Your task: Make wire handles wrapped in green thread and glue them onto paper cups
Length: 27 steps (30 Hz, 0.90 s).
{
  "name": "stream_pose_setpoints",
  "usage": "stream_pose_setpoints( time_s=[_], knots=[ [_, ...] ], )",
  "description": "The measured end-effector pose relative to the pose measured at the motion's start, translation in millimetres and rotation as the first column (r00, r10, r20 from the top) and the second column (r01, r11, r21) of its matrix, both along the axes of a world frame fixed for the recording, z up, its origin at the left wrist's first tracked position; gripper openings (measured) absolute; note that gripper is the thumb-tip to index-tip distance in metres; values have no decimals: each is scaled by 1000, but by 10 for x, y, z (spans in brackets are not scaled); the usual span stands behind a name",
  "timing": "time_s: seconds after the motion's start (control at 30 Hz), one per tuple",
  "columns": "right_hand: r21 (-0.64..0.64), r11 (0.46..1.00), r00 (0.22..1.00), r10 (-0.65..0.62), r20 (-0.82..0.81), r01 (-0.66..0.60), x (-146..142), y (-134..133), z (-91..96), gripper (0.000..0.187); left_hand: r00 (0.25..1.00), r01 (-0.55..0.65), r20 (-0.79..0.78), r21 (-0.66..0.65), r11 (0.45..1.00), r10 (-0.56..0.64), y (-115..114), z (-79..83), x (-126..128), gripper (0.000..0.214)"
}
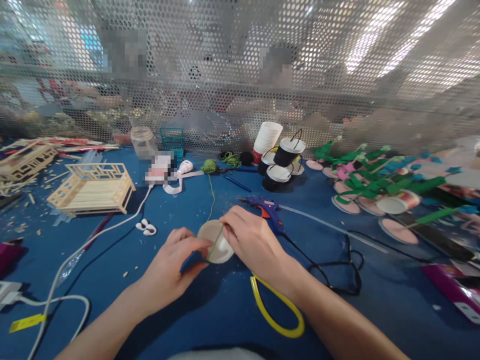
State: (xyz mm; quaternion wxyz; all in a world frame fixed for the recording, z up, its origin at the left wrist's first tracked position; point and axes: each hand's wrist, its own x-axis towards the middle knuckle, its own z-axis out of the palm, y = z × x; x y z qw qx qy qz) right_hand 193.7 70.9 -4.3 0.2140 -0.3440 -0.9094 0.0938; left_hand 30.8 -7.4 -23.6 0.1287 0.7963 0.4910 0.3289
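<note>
A white paper cup (pixel 224 248) is between my hands, its open mouth tilted up toward me. Green yarn (pixel 216 241) crosses the mouth from rim to rim and trails back to a green yarn ball (pixel 209 166). My left hand (pixel 174 265) grips the cup's left side, thumb and forefinger closed at the rim. At the upper right rim, my right hand (pixel 249 237) pinches the yarn with its fingers closed. Its fingertips are partly hidden. Just beyond that hand lies a blue hot glue gun (pixel 266 206).
A yellow tube (pixel 279 325) curves below my right forearm. Black glasses (pixel 352 280) and pink-based green craft flowers (pixel 348 202) are at right. Stacked white cups (pixel 269 135) stand behind black-wrapped cups (pixel 276 177). At left are a miniature wooden bed (pixel 93 192) and a white cable (pixel 108 227).
</note>
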Motion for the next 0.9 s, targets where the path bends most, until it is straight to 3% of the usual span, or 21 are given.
stream_pose_setpoints(
  time_s=[0.33, 0.57, 0.9],
  knots=[
    [126, 991, 999, -49, 2, 48, 17, -27, -2, 21, 1000, 16, -9, 134, 991, -15, 10, -38, 31, 27],
    [74, 997, 999, -20, 26, 18, 15, -58, 4, 21, 995, 16, -101, 125, 992, -3, 21, -62, 20, 20],
    [-27, 999, 1000, 31, 4, -31, 1, -40, 41, 20, 998, 30, -51, 85, 996, -26, 9, -18, 27, 18]
  ],
)
